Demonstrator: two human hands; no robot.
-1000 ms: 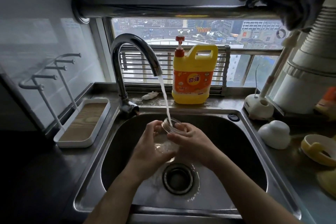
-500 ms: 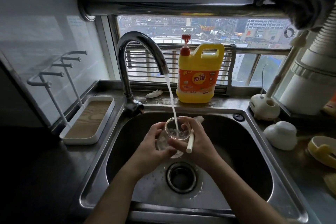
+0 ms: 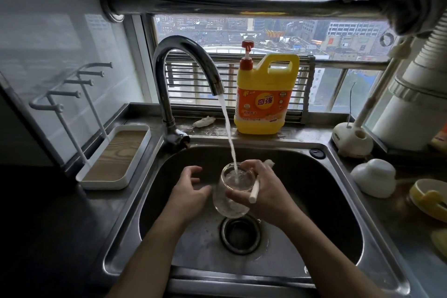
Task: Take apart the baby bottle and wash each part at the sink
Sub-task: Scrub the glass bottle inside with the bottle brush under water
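**Rinse over the sink [image 3: 314,201]**

Above the drain [image 3: 240,234], basin room free either side. The left hand [image 3: 191,191] hangs spread just beside the bottle [image 3: 232,201]. The right hand [image 3: 268,191] grips it (white stick [image 3: 254,191] too). Faucet [image 3: 186,55] water [image 3: 228,133] falls into it; yellow jug [image 3: 263,99] behind.

The bottle [image 3: 230,208] over the drain [image 3: 240,236] in the sink [image 3: 338,201]; detergent jug [image 3: 263,104] behind; rack [image 3: 113,157] left.

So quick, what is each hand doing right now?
Left hand: open, holding nothing.
Right hand: gripping the glass bottle and brush handle.
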